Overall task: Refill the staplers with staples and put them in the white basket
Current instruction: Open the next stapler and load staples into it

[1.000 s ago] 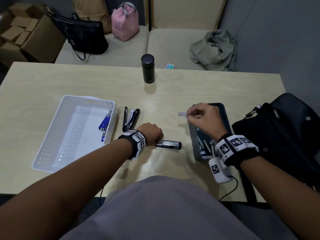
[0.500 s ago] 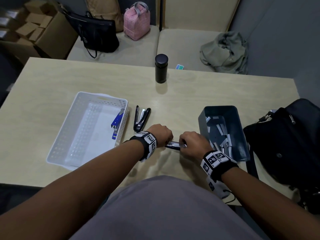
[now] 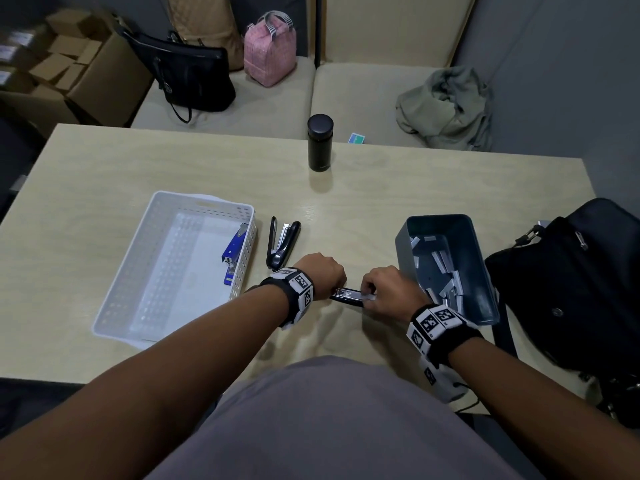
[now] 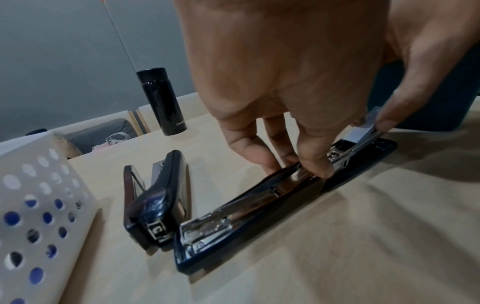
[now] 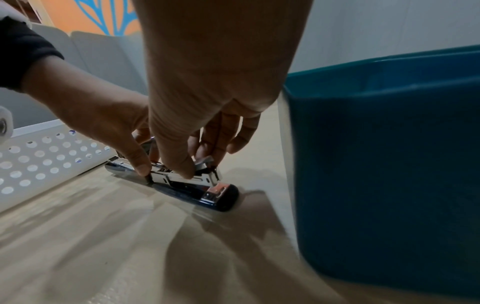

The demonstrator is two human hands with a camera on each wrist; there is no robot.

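A black stapler lies opened flat on the table between my hands. My left hand grips it near the hinge, fingertips curled onto the metal magazine. My right hand pinches a strip of staples and holds it at the far end of the magazine. The white basket stands to the left with a blue stapler inside, against its right wall. A second black stapler lies half open beside the basket.
A teal box with several staple strips stands just right of my right hand. A black flask stands at the table's far edge, and a black bag lies at the right. Bags, boxes and a jacket are on the bench behind.
My right hand carried the staple strip from above the teal box down to the opened stapler. The left hand stayed on the stapler.
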